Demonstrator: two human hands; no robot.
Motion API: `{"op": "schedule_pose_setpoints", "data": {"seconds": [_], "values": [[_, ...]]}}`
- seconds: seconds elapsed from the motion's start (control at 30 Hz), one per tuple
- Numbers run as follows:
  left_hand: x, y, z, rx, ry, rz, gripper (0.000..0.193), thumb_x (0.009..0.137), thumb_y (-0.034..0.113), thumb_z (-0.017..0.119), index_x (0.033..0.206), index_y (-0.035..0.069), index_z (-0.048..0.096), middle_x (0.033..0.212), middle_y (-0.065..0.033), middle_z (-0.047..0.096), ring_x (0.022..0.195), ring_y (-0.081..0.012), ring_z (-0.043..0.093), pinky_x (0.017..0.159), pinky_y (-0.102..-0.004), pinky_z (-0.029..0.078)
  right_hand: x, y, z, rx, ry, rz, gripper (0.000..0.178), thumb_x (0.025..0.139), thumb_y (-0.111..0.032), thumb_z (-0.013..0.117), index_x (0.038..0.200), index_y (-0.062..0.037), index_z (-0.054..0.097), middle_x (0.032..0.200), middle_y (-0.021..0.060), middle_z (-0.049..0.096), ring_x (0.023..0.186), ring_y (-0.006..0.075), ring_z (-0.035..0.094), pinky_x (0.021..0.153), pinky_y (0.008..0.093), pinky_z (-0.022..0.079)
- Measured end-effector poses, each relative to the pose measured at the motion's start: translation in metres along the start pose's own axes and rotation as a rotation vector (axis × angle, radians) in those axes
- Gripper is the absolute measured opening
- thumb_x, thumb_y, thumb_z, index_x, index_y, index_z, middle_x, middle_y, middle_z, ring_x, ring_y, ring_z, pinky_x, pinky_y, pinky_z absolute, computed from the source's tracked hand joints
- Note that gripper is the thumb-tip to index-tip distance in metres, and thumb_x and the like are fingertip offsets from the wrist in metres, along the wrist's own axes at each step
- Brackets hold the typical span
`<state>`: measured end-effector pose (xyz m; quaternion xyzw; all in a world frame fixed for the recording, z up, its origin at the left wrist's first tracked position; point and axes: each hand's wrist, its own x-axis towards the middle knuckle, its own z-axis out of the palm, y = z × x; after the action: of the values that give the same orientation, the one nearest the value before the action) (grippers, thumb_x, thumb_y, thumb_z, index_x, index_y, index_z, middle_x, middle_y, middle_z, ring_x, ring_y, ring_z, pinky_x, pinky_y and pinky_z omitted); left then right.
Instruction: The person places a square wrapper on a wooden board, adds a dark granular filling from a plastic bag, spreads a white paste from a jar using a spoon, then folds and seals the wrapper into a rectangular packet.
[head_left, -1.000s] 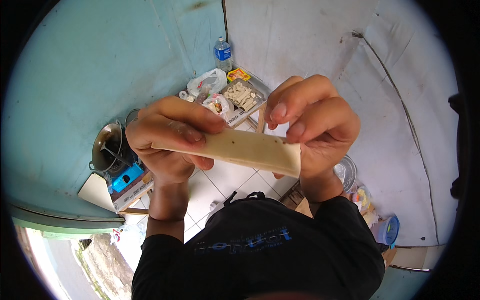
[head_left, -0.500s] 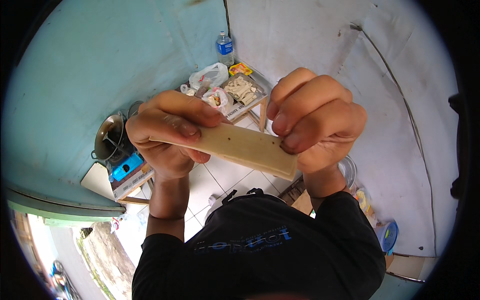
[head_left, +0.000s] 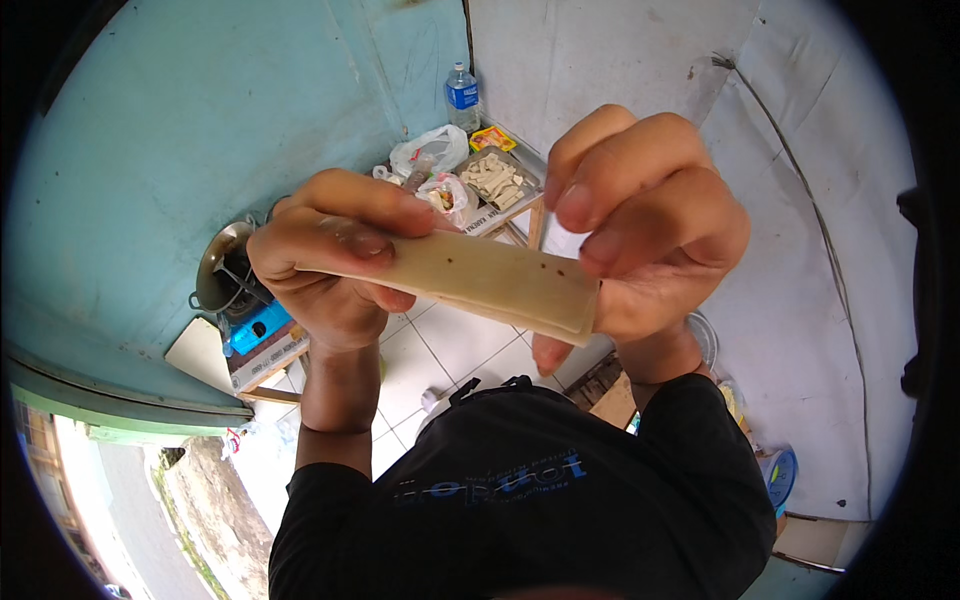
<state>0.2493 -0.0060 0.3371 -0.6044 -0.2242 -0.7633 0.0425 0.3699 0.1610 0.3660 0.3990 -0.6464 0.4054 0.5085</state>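
A pale cream, flat layered strip of dough (head_left: 490, 275) with a few dark specks is held up in front of my chest. My left hand (head_left: 335, 250) is closed on its left end, thumb on top and fingers beneath. At the other end, the curled fingers of my right hand (head_left: 655, 230) touch the strip's corner, and one fingertip shows below its lower edge. Part of the right-hand grip is hidden behind the strip.
On a low table at the back stand a tray (head_left: 515, 195) of pale pieces, plastic bags (head_left: 430, 150), a yellow packet (head_left: 492, 139) and a water bottle (head_left: 462, 97). To the left, a wok (head_left: 212, 275) sits on a blue stove (head_left: 258, 330). White floor tiles (head_left: 455, 345) lie below.
My right thumb has slid off the strip's upper face to its corner, uncovering another speck. A right fingertip now shows underneath. The strip has tilted slightly; my left hand keeps its grip.
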Motion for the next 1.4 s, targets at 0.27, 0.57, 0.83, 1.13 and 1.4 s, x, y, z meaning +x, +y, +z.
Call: {"op": "schedule_pose_setpoints", "data": {"seconds": [0.27,0.57,0.83,1.13,1.4], "values": [[-0.003,0.007,-0.018,0.074,0.049,0.036,0.029,0.080,0.022,0.088,0.092,0.006,0.068,0.099,-0.0213,0.072,0.080,-0.0258,0.075,0.071,-0.0338,0.064,0.004,0.008,0.002,0.015,-0.047,-0.029,0.034,0.077,-0.027,0.091,0.082,-0.0047,0.066,0.097,0.0098,0.066,0.080,0.0242,0.062,0.064,0.0311,0.051],[-0.002,0.009,-0.028,0.105,0.052,0.064,0.029,0.084,0.022,0.086,0.094,0.006,0.064,0.099,-0.0222,0.070,0.079,-0.0256,0.075,0.070,-0.0347,0.064,0.013,0.013,0.009,-0.182,-0.088,-0.138,0.035,0.080,-0.031,0.088,0.078,-0.0040,0.066,0.095,0.0115,0.067,0.075,0.0251,0.062,0.060,0.0308,0.050],[-0.009,0.010,-0.071,0.247,0.093,0.089,0.029,0.087,0.024,0.082,0.096,0.006,0.062,0.103,-0.0246,0.071,0.082,-0.0258,0.074,0.073,-0.0344,0.063,0.009,0.051,0.022,-0.162,-0.066,-0.145,0.020,0.095,-0.015,0.073,0.093,0.0014,0.062,0.097,0.0186,0.065,0.075,0.0231,0.061,0.061,0.0308,0.051],[-0.025,0.032,-0.173,0.677,0.148,0.092,0.028,0.081,0.021,0.087,0.092,0.006,0.067,0.094,-0.0176,0.076,0.080,-0.0210,0.073,0.071,-0.0297,0.058,-0.072,0.169,0.061,-0.184,0.221,0.404,0.009,0.087,-0.002,0.079,0.094,0.0022,0.073,0.094,0.0110,0.073,0.080,0.0132,0.066,0.063,0.0238,0.049],[-0.033,0.013,-0.250,0.731,0.131,0.029,0.021,0.079,0.009,0.087,0.091,0.005,0.070,0.095,-0.0168,0.076,0.080,-0.0211,0.074,0.070,-0.0291,0.059,-0.185,0.293,0.084,-0.522,0.142,0.923,0.009,0.089,-0.007,0.076,0.094,0.0007,0.076,0.090,0.0079,0.075,0.077,0.0145,0.068,0.068,0.0269,0.052]]}}
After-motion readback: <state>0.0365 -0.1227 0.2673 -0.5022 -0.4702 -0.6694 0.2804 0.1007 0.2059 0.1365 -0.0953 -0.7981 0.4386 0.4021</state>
